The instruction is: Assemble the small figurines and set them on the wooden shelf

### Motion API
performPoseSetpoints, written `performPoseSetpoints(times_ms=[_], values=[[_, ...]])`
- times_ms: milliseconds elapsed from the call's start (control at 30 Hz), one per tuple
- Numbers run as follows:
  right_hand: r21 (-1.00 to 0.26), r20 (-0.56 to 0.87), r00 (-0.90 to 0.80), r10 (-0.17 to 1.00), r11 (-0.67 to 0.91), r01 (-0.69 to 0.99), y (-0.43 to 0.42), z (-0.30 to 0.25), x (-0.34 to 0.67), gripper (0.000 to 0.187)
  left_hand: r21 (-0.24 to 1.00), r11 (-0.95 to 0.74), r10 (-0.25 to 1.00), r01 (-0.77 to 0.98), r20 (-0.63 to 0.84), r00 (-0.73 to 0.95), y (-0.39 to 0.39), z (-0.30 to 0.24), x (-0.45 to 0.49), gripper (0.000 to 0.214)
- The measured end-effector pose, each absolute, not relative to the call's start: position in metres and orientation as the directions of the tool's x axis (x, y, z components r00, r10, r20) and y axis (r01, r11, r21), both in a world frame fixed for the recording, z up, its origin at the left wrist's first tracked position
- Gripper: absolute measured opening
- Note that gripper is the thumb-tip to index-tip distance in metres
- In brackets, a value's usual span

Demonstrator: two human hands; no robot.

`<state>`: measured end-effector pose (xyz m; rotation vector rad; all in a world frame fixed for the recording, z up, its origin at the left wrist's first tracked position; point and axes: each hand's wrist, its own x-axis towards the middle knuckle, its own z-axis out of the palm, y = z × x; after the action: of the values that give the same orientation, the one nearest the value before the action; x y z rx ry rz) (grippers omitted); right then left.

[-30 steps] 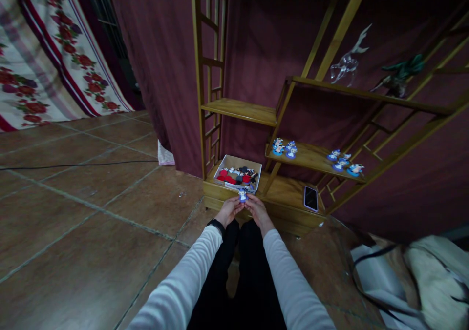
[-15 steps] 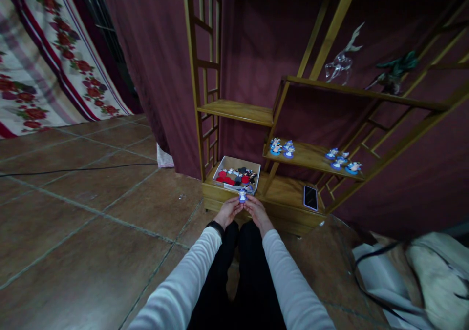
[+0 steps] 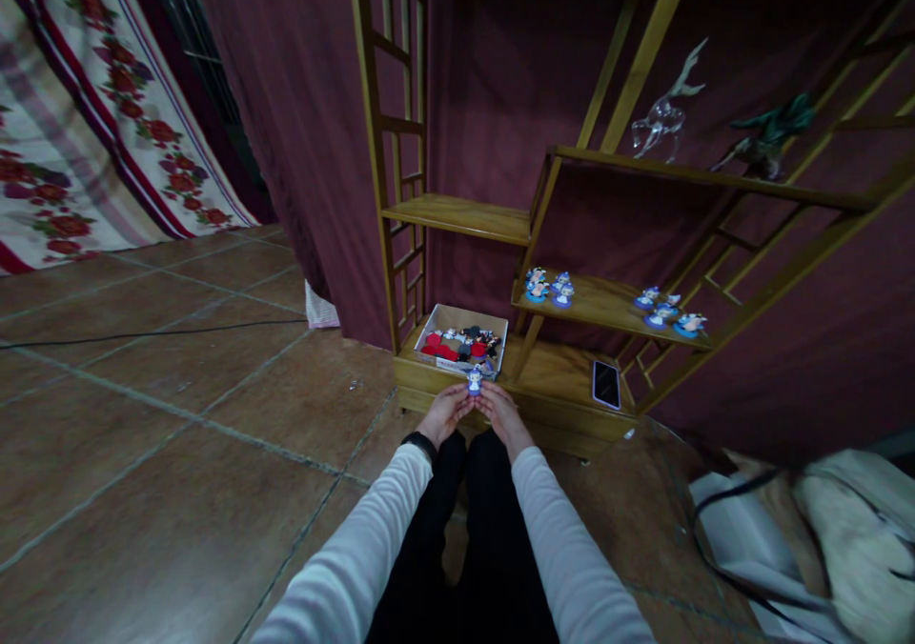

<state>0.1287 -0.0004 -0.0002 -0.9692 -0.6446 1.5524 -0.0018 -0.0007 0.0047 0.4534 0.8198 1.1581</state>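
Observation:
Between my two hands a small purple-and-white figurine (image 3: pixel 475 383) is held upright on its base. My left hand (image 3: pixel 447 412) is closed on its left side, and my right hand (image 3: pixel 501 410) grips it from the right. Just beyond the figurine stands an open cardboard box (image 3: pixel 468 318) with several red, black and white small items in it. Similar figurines (image 3: pixel 562 291) stand in a cluster on the left of the low wooden shelf (image 3: pixel 597 303). More figurines (image 3: pixel 661 314) are grouped at that shelf's right end.
A phone (image 3: pixel 606 384) lies on the bottom board of the wooden rack. A clear deer ornament (image 3: pixel 661 125) and a dark green statuette (image 3: pixel 772 139) stand on the upper shelf. Bags (image 3: pixel 843 530) lie on the floor at right. A black cable (image 3: pixel 157 332) crosses the tiles at left.
The figurine has turned or shifted very slightly between my fingers. Both hands stay in nearly the same place, and the view has moved a little.

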Motion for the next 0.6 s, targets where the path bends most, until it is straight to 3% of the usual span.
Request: performPoseSetpoints(times_ms=[600], values=[[-0.853,-0.217,-0.018,0.976,-0.198,-0.483,-0.0027,0.0027,0.1264,0.033,0.770,0.336,0.938,-0.543,-0.325,0.120,0.0021,0.0000,0.0023,0.021]])
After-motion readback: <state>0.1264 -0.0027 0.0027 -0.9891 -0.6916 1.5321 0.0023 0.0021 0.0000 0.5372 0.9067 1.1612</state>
